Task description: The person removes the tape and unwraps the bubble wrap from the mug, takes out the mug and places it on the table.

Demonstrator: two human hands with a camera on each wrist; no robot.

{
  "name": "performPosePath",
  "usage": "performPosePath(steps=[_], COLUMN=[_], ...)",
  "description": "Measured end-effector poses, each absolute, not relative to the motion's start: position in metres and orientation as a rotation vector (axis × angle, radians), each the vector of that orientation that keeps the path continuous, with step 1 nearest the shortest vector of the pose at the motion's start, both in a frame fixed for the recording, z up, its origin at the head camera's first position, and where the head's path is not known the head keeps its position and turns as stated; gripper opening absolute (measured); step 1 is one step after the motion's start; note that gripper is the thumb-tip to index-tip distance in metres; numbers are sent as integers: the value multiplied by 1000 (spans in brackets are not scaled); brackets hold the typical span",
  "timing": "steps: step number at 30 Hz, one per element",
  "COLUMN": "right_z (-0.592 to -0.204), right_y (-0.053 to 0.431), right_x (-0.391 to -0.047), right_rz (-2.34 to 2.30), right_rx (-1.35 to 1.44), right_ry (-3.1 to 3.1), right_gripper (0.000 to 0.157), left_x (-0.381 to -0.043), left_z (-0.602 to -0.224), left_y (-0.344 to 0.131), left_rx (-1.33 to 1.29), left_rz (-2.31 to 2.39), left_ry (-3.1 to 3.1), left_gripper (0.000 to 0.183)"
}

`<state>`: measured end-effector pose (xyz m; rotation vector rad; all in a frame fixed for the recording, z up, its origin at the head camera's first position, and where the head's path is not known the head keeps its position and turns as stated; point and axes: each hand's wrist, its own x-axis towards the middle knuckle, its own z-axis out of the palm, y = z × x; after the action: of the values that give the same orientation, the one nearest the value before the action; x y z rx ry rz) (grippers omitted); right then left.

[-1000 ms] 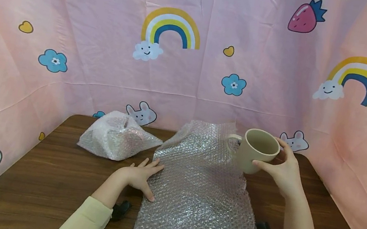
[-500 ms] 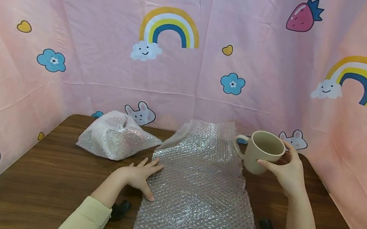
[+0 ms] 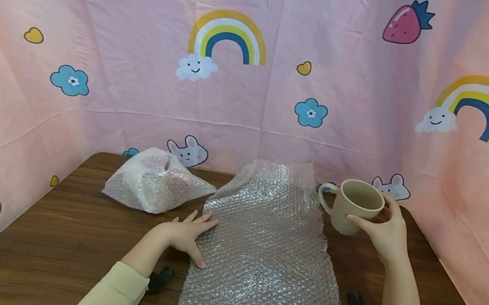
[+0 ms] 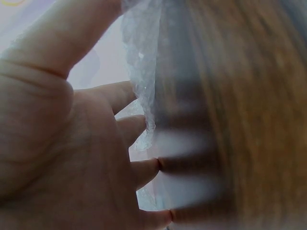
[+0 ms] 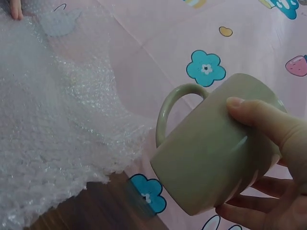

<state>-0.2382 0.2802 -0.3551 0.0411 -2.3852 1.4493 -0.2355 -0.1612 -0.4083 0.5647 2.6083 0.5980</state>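
A beige mug (image 3: 345,212) is gripped by my right hand (image 3: 385,231), thumb on the near side and fingers behind, past the right edge of the bubble wrap. Its handle points left; in the right wrist view the mug (image 5: 211,153) appears tilted, raised off the table. A long sheet of bubble wrap (image 3: 267,264) lies spread over the middle of the table. My left hand (image 3: 186,234), fingers spread, rests on the sheet's left edge. In the left wrist view the fingertips touch the bubble wrap (image 4: 141,62) and the wood.
A bundle (image 3: 154,183) wrapped in bubble wrap sits at the back left of the dark wooden table (image 3: 63,246). Its contents cannot be made out. A pink patterned cloth (image 3: 263,96) hangs around the back and sides.
The right hand has carried the mug to the right, off the bubble wrap's right edge, and slightly down within the last half second. The left hand stays on the sheet.
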Motion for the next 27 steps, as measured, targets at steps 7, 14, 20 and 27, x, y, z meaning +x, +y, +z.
performPosePath(steps=[7, 14, 20, 27], right_z=[-361, -370, -376, -380], right_y=[285, 289, 293, 295], right_x=[-240, -244, -246, -246], right_rz=[1403, 1392, 1392, 1389], right_rx=[-13, -50, -107, -139], right_ry=[-2383, -2360, -2359, -2357], right_gripper=[97, 98, 99, 98], left_x=[-235, -234, -233, -234], left_z=[-408, -407, -406, -407], left_y=[-161, -162, -161, -161], left_rx=[565, 562, 553, 552], left_rz=[583, 588, 597, 604], left_ry=[2608, 2604, 2601, 2604], left_gripper=[107, 107, 107, 107])
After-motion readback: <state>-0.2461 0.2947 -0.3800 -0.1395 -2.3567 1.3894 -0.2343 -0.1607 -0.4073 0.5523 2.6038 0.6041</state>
